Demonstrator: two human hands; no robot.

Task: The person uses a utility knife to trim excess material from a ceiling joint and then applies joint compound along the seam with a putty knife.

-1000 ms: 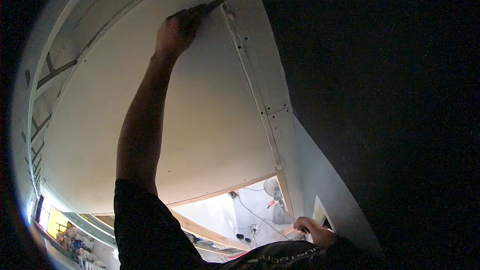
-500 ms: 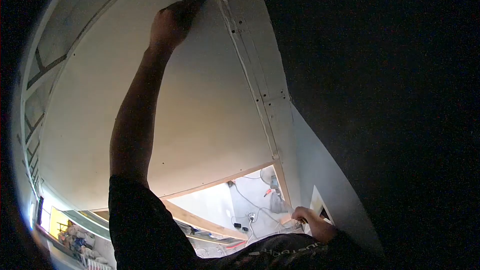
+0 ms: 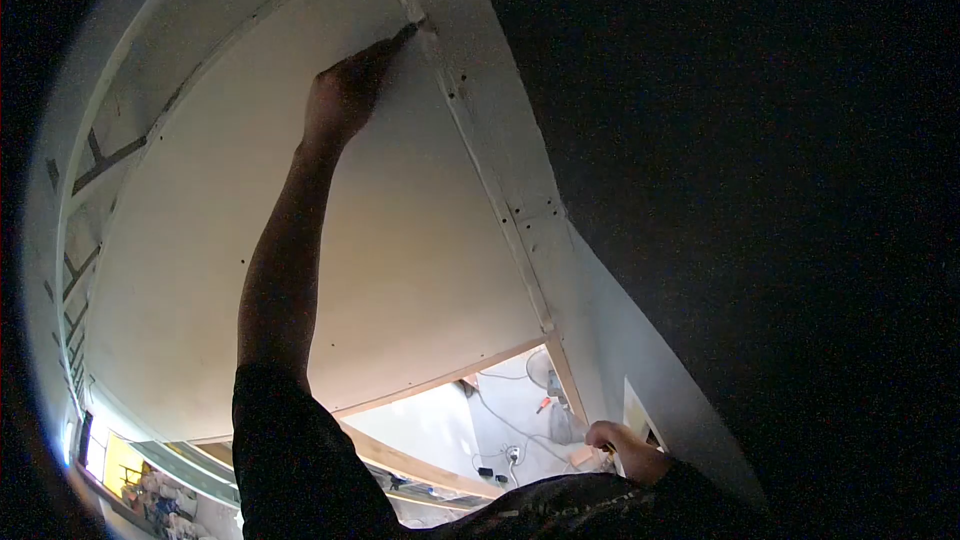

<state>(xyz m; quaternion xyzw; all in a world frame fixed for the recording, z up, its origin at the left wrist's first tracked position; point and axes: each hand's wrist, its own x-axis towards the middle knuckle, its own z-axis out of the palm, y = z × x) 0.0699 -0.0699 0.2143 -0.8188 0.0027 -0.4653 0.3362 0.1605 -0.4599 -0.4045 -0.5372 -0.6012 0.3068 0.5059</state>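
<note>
My left hand (image 3: 345,90) is raised high and shut on a thin dark tool (image 3: 405,35). The tool's tip touches the rough joint (image 3: 480,155) between a large pale board (image 3: 380,240) and a narrower white strip with screw holes (image 3: 500,90). My bare left forearm runs down from the hand to a black sleeve. My right hand (image 3: 610,437) is low at the bottom right, fingers curled, beside a rectangular cut-out (image 3: 636,413) in the grey wall. What it holds, if anything, is too small to tell.
Below the board's lower edge, a wooden beam (image 3: 420,465) crosses over a floor (image 3: 510,415) with cables, a plug strip and a fan (image 3: 540,368). Bare framing (image 3: 95,165) shows at the far left. The right half of the view is dark.
My left hand and the tool have slid a little down along the joint in the view. My right hand stays by the cut-out.
</note>
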